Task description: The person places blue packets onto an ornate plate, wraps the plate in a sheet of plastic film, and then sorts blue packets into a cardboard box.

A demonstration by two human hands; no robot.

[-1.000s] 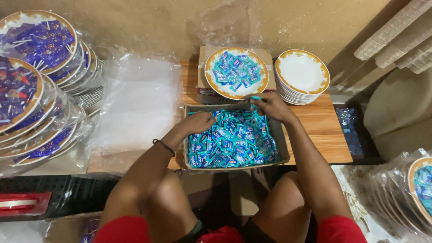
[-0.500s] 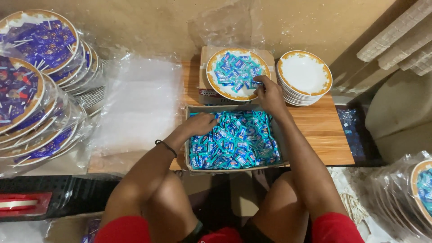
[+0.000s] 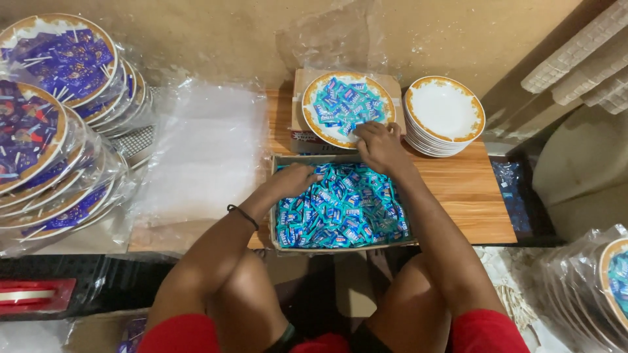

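A shallow cardboard box in front of me is full of small teal and blue sachets. My left hand rests in the box's upper left corner, fingers curled into the sachets. My right hand reaches over the box's far edge onto a gold-rimmed white plate covered with the same teal sachets; its fingers press on sachets at the plate's near rim. That plate sits on a flat carton on a low wooden table.
A stack of bare gold-rimmed plates stands right of the filled one. Wrapped plates of purple sachets pile up at the left beside clear plastic sheets. More wrapped plates sit at the lower right. A wall runs along the back.
My right hand moved from the box up to the filled plate and now lies on its near rim. My left hand shifted slightly inside the box's corner.
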